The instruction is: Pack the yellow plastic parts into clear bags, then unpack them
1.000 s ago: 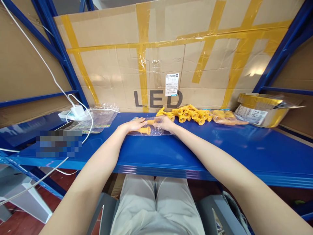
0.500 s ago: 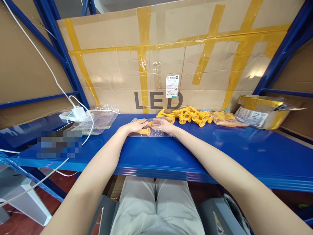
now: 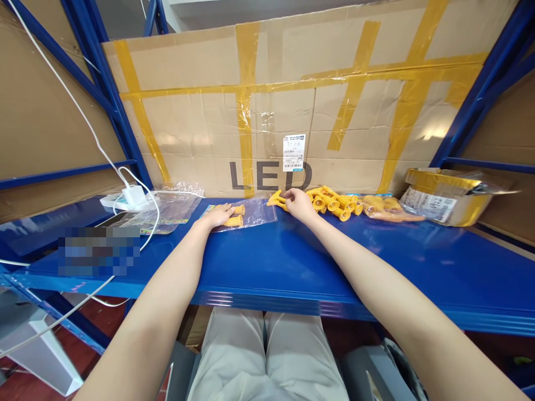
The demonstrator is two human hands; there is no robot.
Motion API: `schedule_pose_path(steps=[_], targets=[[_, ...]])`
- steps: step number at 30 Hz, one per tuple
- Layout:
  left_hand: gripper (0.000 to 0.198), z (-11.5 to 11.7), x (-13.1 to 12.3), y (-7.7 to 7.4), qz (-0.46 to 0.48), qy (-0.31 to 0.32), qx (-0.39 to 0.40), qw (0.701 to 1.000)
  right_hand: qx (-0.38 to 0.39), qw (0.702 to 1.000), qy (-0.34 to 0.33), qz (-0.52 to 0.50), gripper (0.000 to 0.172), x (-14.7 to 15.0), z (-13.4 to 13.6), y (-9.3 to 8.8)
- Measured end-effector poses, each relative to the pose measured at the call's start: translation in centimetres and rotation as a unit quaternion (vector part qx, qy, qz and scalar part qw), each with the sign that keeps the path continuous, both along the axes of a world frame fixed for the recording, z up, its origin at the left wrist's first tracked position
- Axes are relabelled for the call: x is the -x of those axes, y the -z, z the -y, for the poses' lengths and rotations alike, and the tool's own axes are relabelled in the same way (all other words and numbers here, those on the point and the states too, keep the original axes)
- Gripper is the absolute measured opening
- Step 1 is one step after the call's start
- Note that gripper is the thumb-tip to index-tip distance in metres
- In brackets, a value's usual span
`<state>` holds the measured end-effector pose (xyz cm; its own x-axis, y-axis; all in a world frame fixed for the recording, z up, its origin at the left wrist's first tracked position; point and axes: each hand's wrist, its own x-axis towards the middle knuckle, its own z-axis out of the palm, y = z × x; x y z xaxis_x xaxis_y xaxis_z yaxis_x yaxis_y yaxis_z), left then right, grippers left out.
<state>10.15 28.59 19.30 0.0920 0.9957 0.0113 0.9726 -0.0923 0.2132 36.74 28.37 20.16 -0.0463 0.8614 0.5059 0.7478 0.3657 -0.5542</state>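
Observation:
My left hand (image 3: 219,215) lies flat with its fingers stretched out on a clear plastic bag (image 3: 259,213). Inside that bag are yellow plastic pieces with flared, funnel-like ends (image 3: 234,221), partly hidden beneath the hand. Farther right, my right hand (image 3: 301,205) is at the left end of a pile of similar yellow pieces (image 3: 334,200). Its fingers are closed on a yellow plastic piece (image 3: 276,199), whose forked end sticks out to the left; the palm hides the rest.
A filled bag of yellow-orange pieces (image 3: 382,207) and a taped small carton (image 3: 449,197) stand at the right. Flat plastic bags (image 3: 175,206), a white power strip with charger (image 3: 134,196) and cables lie left. A large cardboard box (image 3: 200,128) backs the blue shelf (image 3: 267,267).
My right hand has left the bag and moved right to the pile, closing on a piece. My left hand and the bag have shifted slightly left.

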Motion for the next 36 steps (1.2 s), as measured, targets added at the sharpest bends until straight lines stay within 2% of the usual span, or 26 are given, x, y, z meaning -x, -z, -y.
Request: schedule_pose_path(steps=[2, 5, 9, 15, 20, 28, 33, 36], targets=[[0.067, -0.2, 0.2, 0.1, -0.003, -0.018, -0.003, 1.000, 0.018, 0.992, 0.031, 0.119, 0.025, -0.9, 0.1, 0.0], [0.066, -0.3, 0.3, 0.2, -0.003, -0.023, -0.004, 1.000, 0.081, 0.964, 0.041, 0.251, 0.029, -1.5, 0.1, 0.3], [0.065, -0.6, 0.4, 0.5, -0.001, -0.026, -0.013, 1.000, 0.108, 0.950, 0.037, 0.291, 0.036, -1.5, 0.0, 0.7], [0.066, -1.2, 0.8, 1.0, 0.002, -0.019, -0.016, 1.000, 0.020, 0.977, -0.001, 0.212, 0.036, -1.4, -0.2, 0.6], [0.065, -1.4, 0.8, 1.0, 0.000, -0.016, -0.018, 1.000, -0.052, 0.977, -0.027, 0.205, 0.027, -0.7, 0.5, -0.2], [0.065, -0.4, 0.3, 0.4, 0.012, -0.010, -0.007, 1.000, -0.073, 0.979, -0.003, 0.191, 0.027, 0.0, 1.4, -0.7], [0.064, 0.0, 0.1, 0.1, 0.011, -0.012, -0.004, 1.000, -0.054, 0.997, 0.057, 0.020, 0.026, -1.1, -0.4, -0.2], [0.066, 0.2, 0.0, 0.0, 0.015, -0.013, -0.001, 1.000, -0.008, 0.989, 0.109, -0.098, 0.028, -2.0, -1.5, 0.1]])
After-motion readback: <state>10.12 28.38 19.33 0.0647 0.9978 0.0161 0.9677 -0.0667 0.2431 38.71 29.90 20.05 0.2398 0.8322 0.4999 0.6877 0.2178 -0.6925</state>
